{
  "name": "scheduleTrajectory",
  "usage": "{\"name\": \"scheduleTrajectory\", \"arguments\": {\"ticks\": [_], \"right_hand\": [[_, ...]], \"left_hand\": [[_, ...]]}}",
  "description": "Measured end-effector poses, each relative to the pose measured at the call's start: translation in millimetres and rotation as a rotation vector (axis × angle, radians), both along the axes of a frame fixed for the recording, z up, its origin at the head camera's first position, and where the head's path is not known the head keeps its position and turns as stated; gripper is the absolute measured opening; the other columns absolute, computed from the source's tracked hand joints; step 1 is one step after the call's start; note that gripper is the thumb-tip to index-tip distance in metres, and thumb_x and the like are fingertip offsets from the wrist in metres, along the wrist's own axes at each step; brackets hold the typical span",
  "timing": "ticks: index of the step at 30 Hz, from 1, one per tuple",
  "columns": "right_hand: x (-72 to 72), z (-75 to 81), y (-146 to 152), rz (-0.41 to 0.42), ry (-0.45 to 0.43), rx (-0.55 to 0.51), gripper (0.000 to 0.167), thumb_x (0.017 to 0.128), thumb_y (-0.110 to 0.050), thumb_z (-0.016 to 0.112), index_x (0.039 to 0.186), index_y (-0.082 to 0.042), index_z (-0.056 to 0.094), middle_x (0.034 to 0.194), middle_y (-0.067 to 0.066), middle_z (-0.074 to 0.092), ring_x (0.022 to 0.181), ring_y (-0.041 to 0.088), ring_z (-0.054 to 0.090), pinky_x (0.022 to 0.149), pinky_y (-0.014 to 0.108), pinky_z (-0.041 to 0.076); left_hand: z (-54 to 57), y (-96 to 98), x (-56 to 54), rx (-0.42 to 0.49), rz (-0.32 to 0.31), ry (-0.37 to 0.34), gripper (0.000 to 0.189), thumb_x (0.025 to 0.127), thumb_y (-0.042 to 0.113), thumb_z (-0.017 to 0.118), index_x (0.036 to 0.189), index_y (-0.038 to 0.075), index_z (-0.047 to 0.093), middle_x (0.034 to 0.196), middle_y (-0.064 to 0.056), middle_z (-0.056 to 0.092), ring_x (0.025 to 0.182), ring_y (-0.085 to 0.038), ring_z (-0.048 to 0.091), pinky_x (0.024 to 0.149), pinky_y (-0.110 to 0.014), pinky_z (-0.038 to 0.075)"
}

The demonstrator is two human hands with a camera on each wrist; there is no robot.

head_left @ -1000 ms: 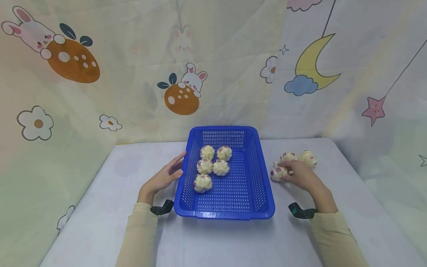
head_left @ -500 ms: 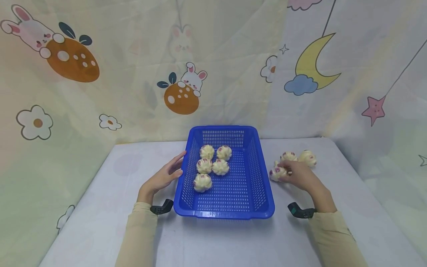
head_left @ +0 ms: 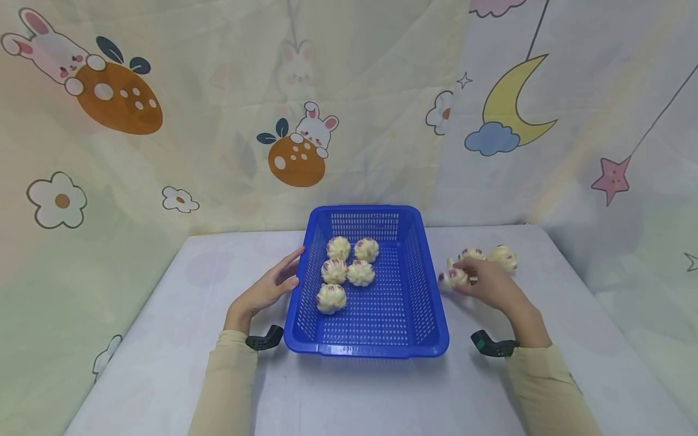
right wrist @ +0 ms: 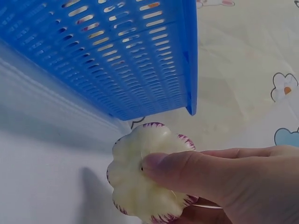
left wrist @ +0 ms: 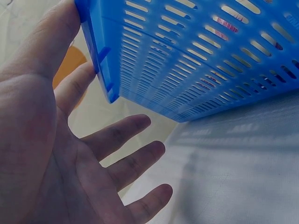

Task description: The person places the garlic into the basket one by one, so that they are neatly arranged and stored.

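A blue plastic basket (head_left: pixel 366 350) with slotted walls stands mid-table. Several cream garlic bulbs with purple streaks, such as this garlic bulb (head_left: pixel 331 299), lie in its left half. My left hand (head_left: pixel 264 292) is at the basket's left side, thumb and forefinger touching the rim (left wrist: pixel 96 51); the other fingers stretch out loosely below. To the right of the basket, my right hand (head_left: pixel 495 286) pinches a garlic bulb (head_left: pixel 451 278) between thumb and fingers. In the right wrist view the thumb presses on the face of this garlic bulb (right wrist: pixel 133 186), close to the basket wall.
Two more garlic bulbs lie behind my right hand, one garlic bulb (head_left: pixel 472 255) partly hidden and another garlic bulb (head_left: pixel 504 258) farther right. A white cloth (head_left: pixel 371 399) covers the table. Behind it hangs a printed curtain (head_left: pixel 376 157) with rabbits, flowers and a moon.
The pinched garlic bulb has shifted slightly left, toward the basket, and rises a little in my right hand. My left hand and the basket stay in place.
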State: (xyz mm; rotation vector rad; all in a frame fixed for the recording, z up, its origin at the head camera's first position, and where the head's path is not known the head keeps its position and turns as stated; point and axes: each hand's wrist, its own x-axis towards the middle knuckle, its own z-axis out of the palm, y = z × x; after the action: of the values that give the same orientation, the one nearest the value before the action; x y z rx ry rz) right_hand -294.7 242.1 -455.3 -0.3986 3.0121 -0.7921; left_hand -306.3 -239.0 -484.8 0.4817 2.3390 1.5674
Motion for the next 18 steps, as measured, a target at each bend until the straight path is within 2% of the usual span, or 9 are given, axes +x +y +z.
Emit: {"name": "scheduleTrajectory", "arguments": {"ticks": [11, 18], "right_hand": [[4.5, 13.2, -6, -0.050, 0.026, -0.025, 0.047, 0.084, -0.020, 0.071, 0.126, -0.001, 0.058, 0.128, 0.026, 0.057, 0.110, 0.042, 0.060, 0.087, 0.053, 0.052], [8.8, 22.9, -10, -0.073, 0.084, -0.067, 0.047, 0.084, -0.021, 0.072, 0.124, 0.001, 0.058, 0.120, 0.023, 0.062, 0.108, 0.042, 0.061, 0.083, 0.051, 0.054]], "left_hand": [[0.0, 0.0, -0.1, -0.017, 0.009, 0.004, 0.064, 0.092, 0.045, 0.057, 0.145, 0.052, 0.020, 0.158, -0.008, 0.023, 0.145, -0.035, 0.020, 0.107, -0.070, 0.021], [1.0, 0.6, 0.1, -0.022, 0.010, 0.002, 0.065, 0.092, 0.046, 0.057, 0.144, 0.052, 0.020, 0.158, -0.007, 0.023, 0.145, -0.035, 0.020, 0.106, -0.071, 0.021]]}}
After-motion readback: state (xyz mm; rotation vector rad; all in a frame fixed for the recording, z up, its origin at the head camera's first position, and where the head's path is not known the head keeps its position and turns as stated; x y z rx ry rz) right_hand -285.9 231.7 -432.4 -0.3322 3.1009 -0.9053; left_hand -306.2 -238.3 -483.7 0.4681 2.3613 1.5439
